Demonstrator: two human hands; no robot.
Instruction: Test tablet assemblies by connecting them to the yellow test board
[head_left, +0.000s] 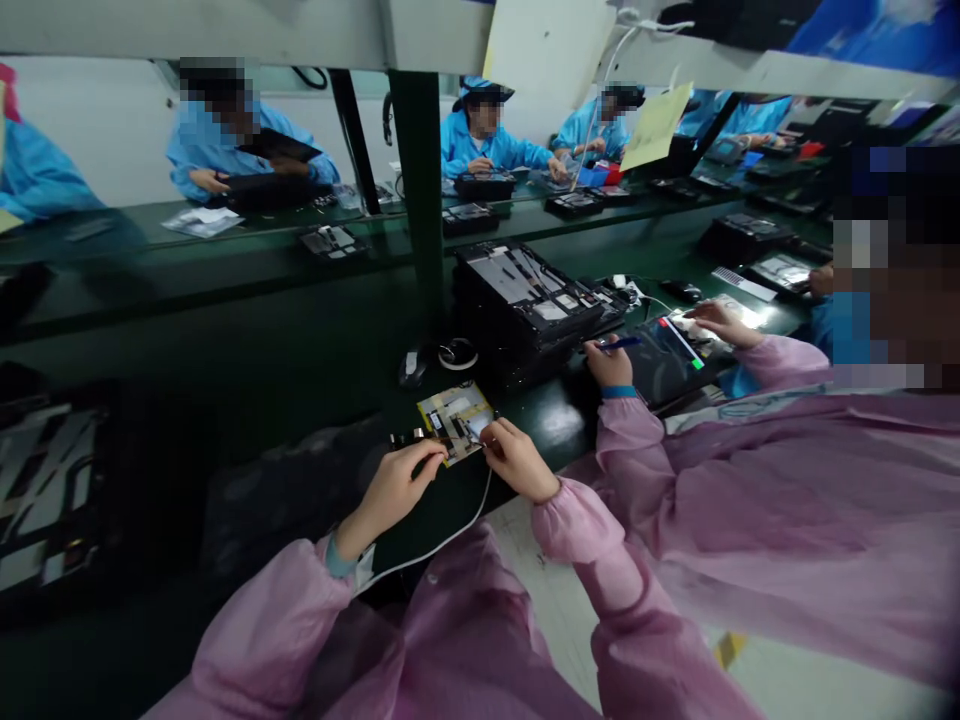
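Observation:
A flat silvery panel with yellow edges and strips of tan tape, which looks like a battery pack [455, 408], lies on the dark green bench in front of me. At its near left edge my left hand [394, 488] is closed, thumb and fingertips pinching the panel's border. My right hand [519, 460] is at the panel's right side with bent fingers pressed together; a small pale piece shows at the fingertips, too small to name. A white cord [450, 545] runs from near my left wrist, which wears a teal band, up towards my right hand.
Beyond the panel lie a dark mouse-shaped object [412, 368] and a roll of tape [457, 353]. A tall stack of open devices [525, 290] stands behind. More parts [52, 490] lie far left. A co-worker in a pink sleeve [637, 450] works at a screen [660, 360] close on my right.

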